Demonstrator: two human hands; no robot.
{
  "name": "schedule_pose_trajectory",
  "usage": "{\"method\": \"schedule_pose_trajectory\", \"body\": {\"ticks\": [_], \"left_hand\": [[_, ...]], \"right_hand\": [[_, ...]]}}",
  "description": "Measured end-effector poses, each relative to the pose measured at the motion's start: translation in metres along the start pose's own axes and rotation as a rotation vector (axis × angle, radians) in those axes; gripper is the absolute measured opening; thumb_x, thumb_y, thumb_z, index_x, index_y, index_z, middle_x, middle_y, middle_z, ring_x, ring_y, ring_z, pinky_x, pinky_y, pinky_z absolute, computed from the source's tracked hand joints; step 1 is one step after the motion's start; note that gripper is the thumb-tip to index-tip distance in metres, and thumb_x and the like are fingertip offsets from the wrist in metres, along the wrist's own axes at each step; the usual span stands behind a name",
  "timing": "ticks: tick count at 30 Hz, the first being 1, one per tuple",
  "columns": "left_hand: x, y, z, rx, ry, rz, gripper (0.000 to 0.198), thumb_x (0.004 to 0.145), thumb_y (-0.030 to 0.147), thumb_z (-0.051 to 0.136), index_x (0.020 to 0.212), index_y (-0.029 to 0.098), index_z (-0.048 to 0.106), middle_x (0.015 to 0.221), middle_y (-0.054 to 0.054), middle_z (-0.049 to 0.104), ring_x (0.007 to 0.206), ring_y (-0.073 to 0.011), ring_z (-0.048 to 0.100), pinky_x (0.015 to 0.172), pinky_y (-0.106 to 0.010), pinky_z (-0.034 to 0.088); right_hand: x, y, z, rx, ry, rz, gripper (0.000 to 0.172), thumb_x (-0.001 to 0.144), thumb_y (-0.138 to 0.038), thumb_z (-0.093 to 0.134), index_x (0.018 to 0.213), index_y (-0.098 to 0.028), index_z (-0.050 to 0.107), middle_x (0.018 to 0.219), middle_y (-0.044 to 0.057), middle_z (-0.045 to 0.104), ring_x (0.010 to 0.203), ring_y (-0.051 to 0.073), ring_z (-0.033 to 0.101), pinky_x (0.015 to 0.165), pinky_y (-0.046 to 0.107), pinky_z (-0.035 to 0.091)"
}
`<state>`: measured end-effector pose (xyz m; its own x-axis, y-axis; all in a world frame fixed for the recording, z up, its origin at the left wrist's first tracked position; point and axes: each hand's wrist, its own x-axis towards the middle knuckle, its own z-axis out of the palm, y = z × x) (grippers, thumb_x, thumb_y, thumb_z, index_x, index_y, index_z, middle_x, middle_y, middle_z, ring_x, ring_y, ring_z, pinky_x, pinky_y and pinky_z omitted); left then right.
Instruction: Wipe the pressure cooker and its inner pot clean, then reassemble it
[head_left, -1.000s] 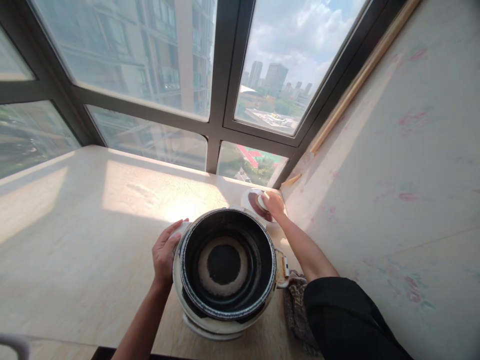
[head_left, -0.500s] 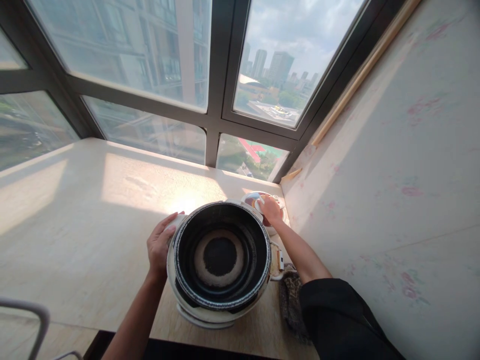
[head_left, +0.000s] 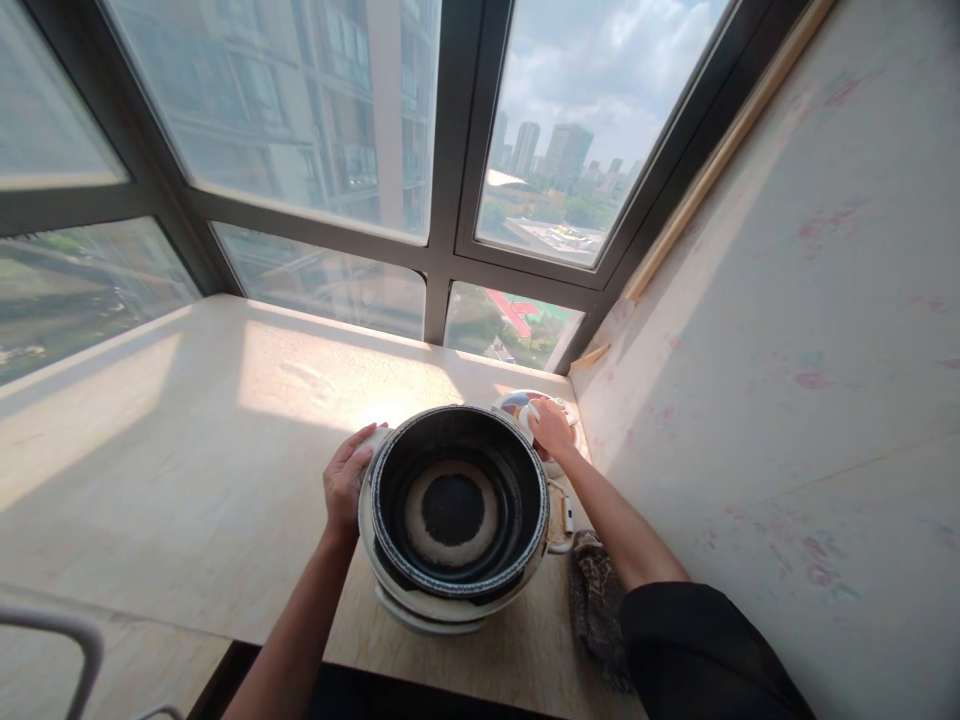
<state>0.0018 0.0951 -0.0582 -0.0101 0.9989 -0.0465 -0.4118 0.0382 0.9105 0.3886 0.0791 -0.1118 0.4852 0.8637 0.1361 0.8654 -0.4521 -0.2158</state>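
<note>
A white rice cooker (head_left: pixel 420 607) with a dark, worn inner pot (head_left: pixel 454 510) stands uncovered on the pale counter, and nothing shows inside the pot. My left hand (head_left: pixel 346 480) is closed around the white grip at the cooker's left side. Beyond the cooker's far right rim, my right hand (head_left: pixel 551 428) has its fingers bent together on a small white piece whose kind I cannot make out. Under and around that hand is a round, white-rimmed dish or lid (head_left: pixel 514 400) with reddish colour inside, partly hidden by the hand and the cooker.
A dark, patterned cloth (head_left: pixel 598 605) lies right of the cooker. The floral-papered wall (head_left: pixel 810 380) rises close on the right. Windows with dark frames (head_left: pixel 442 200) border the counter (head_left: pixel 172 480) at the back. A grey bent tube (head_left: pixel 86 640) juts in at lower left.
The whole view has shifted, so the cooker, cloth and both hands sit slightly farther right. Both hands keep about the same places relative to the cooker.
</note>
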Motion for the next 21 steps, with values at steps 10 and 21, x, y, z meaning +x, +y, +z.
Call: {"method": "schedule_pose_trajectory", "body": {"ticks": [10,21], "left_hand": [[0.001,0.003,-0.003,0.075,0.049,-0.027,0.062,0.063,0.046,0.079,0.113,0.009,0.075,0.097,-0.011,0.076,0.085,-0.0236,0.069,0.08,-0.037,0.055],[-0.032,0.014,-0.026,0.091,0.184,0.012,0.058,0.068,0.044,0.074,0.115,0.011,0.074,0.075,-0.003,0.069,0.064,-0.0165,0.06,0.062,-0.03,0.049]], "right_hand": [[-0.076,-0.013,-0.028,0.511,0.261,0.094,0.049,0.094,-0.043,0.044,0.133,-0.017,0.058,0.139,0.016,0.062,0.131,0.028,0.055,0.11,0.043,0.043],[-0.2,-0.088,-0.067,1.634,0.272,0.351,0.035,0.08,-0.056,0.068,0.102,-0.03,0.077,0.112,0.002,0.077,0.104,0.026,0.072,0.088,0.039,0.058]]}}
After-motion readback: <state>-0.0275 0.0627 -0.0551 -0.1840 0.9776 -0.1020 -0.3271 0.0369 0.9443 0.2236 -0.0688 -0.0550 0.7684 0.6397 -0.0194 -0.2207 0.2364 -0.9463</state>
